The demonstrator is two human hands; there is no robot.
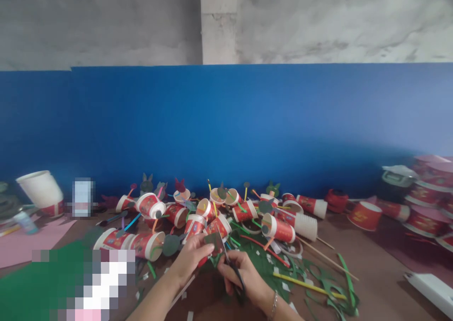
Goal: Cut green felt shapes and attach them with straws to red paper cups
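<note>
My left hand (193, 258) pinches a small piece of dark green paper (211, 239), held up above the table in the middle of the view. My right hand (244, 274) is closed round a pair of dark-handled scissors (234, 267). The blades point up and away, right beside the paper's right edge; whether they touch it I cannot tell. Just beyond both hands lie several red and white paper cups (194, 227) with coloured sticks and paper shapes attached. Something red shows below my left fingers, mostly hidden.
Green paper scraps (320, 276), a yellow strip (307, 285) and thin wooden sticks (327, 257) lie to the right. Red paper tubs (430, 219) are stacked at far right, near a white box (432, 288). Green sheets (46, 278) and pink paper (42, 238) cover the left. A blue wall panel (226, 122) stands behind.
</note>
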